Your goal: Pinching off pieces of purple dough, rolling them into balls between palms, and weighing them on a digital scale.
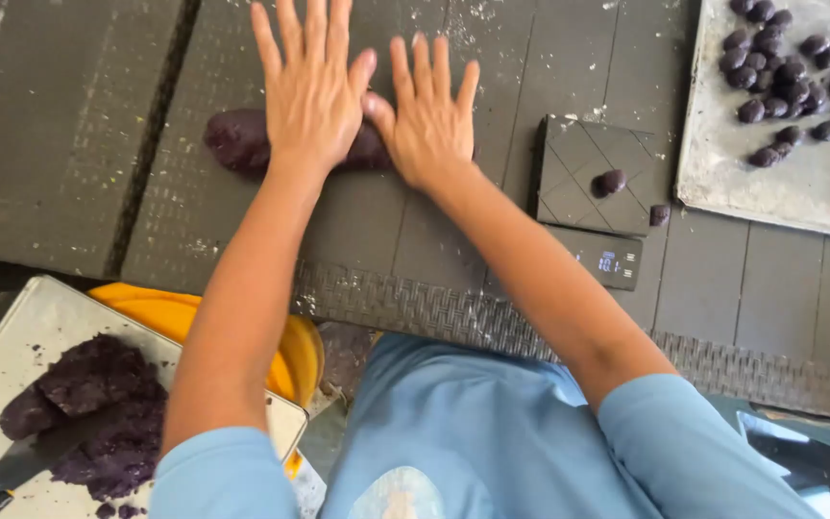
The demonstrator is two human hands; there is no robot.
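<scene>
The left hand (311, 91) and the right hand (427, 115) lay flat, fingers spread, on a dark purple dough log (242, 141) on the bench (69, 144). One dough ball (610, 182) sat on a black scale (590, 197) nearby.

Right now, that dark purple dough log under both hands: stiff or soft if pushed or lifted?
Probably soft: the dough log lies flattened under the left hand and right hand. Its rounded shape suggests it rolls when pushed. Lifted by one end, it would likely sag or tear.
</scene>
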